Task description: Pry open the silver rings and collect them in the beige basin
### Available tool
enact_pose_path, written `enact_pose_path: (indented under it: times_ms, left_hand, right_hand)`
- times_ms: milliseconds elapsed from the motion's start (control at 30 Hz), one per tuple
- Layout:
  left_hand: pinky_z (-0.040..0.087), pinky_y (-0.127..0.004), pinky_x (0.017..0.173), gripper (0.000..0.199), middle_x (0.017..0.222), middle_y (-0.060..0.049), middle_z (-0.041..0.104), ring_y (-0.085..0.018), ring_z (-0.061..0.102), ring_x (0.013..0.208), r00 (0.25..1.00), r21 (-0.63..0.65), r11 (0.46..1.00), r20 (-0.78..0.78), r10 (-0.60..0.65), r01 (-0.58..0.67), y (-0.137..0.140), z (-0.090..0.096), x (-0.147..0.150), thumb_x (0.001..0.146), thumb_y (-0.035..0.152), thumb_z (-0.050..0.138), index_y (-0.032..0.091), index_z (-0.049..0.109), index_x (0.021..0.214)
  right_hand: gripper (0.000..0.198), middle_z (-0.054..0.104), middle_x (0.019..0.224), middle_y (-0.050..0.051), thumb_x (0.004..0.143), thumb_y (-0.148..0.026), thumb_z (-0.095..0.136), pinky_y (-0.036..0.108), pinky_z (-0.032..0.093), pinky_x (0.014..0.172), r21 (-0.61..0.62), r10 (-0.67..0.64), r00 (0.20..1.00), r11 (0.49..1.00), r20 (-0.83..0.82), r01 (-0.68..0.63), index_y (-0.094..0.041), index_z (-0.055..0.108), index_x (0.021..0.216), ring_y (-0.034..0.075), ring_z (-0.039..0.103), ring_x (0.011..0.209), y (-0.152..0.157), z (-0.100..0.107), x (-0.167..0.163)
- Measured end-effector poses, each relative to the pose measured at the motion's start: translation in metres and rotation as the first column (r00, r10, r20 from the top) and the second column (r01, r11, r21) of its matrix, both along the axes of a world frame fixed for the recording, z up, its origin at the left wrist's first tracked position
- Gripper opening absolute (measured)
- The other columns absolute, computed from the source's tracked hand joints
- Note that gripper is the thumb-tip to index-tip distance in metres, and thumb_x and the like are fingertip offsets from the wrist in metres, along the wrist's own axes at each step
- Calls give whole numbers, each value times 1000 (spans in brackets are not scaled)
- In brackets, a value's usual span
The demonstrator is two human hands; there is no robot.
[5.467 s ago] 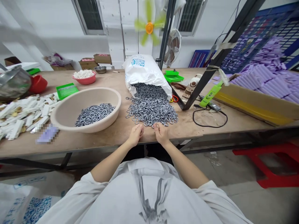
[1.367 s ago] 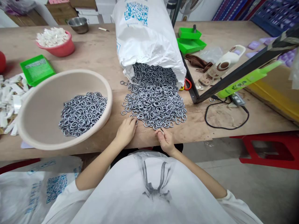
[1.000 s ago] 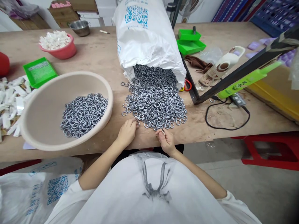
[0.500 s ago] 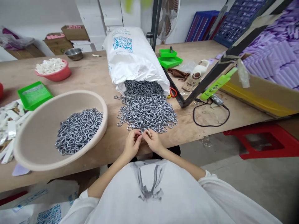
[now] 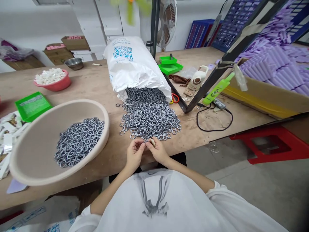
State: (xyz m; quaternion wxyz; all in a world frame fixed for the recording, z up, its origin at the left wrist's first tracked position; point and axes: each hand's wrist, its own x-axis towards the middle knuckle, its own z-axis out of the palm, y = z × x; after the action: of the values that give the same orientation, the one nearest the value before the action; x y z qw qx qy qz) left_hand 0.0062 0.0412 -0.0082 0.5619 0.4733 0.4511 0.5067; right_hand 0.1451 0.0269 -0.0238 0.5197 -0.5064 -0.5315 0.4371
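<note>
A spread heap of shiny grey rings (image 5: pixel 151 117) spills from the mouth of a white sack (image 5: pixel 137 67) onto the table. At the near edge of that heap, my left hand (image 5: pixel 134 154) and my right hand (image 5: pixel 158 151) meet fingertip to fingertip. Pinched between them is something small that looks like a grey ring (image 5: pixel 145 141), mostly hidden by the fingers. A small pale flat piece (image 5: pixel 153 142) sticks up from the fingers of my right hand. To the left, a large beige basin (image 5: pixel 31 141) holds another pile of grey rings (image 5: pixel 80 140).
White pieces (image 5: pixel 7 138) and a green tray (image 5: pixel 32 106) lie beyond the basin, near a pink bowl (image 5: pixel 56 84) of white parts. A black metal frame (image 5: pixel 207 83) stands on the right, beside a looped cable (image 5: pixel 214 130). A carton (image 5: pixel 253 100) of purple pieces sits farther right.
The view has shifted slightly, so the table appears lower and a little to the left. Both hands stay together at the heap's edge; the pale piece in the right fingers shows at a slightly different angle.
</note>
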Motion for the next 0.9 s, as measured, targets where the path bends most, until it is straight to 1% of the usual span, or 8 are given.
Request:
enact_pose_path:
  times_ms: [133,233,367,467,600,700,800,900]
  left_hand:
    - [52,-24,63,43,73,1,64,-10,60,62,983,-86,980,62,-175,180,14,15,5,74,53,78,16,61,86]
    - [50,-24,62,41,69,2,61,-9,58,60,967,-33,967,41,-251,253,36,26,7,77,54,74,17,58,83]
    - [47,-22,58,38,68,2,61,-9,56,59,960,39,960,-20,-278,278,62,37,13,85,53,66,17,56,79]
    - [44,-21,53,41,66,1,59,-8,54,54,969,51,969,25,-244,243,74,39,21,87,57,61,18,54,77]
    - [41,-21,48,43,62,2,58,-8,51,50,976,36,982,111,-187,185,83,31,28,86,59,62,18,51,76]
    - [38,-20,45,45,61,3,55,-7,48,47,978,20,988,137,-156,155,84,23,26,84,61,63,19,51,77]
    - [36,-20,43,46,60,4,52,-6,45,47,979,20,989,146,-145,143,82,17,22,83,62,63,19,50,76]
    - [33,-19,41,45,57,5,49,-6,42,45,974,-15,989,173,-143,148,78,15,19,83,61,63,19,50,76]
  right_hand:
    - [37,59,65,-3,86,-56,65,27,44,62,-39,49,997,998,-55,-51,-22,54,74,13,53,62,10,23,7]
    - [47,54,60,-4,81,-67,66,27,41,58,-15,71,997,997,-37,-72,-22,52,71,12,47,57,29,41,14]
    - [57,45,56,-6,76,-78,63,26,36,51,41,131,991,991,-19,-130,-23,50,68,10,39,51,62,57,20]
    - [58,43,53,-6,77,-80,61,26,35,47,67,189,981,980,-32,-187,-24,49,68,10,37,46,87,64,21]
    - [59,39,48,-7,76,-82,60,27,35,44,94,253,967,964,-24,-250,-24,48,67,10,36,42,110,65,19]
    - [60,39,47,-7,77,-82,57,27,36,45,94,295,956,951,15,-295,-25,47,66,11,38,43,116,57,17]
    - [58,46,51,-6,78,-79,61,28,40,50,107,308,950,944,44,-311,-25,43,66,12,46,48,114,45,16]
    - [52,57,60,-4,77,-71,69,29,44,56,119,344,936,929,75,-351,-25,46,72,15,55,56,109,35,17]
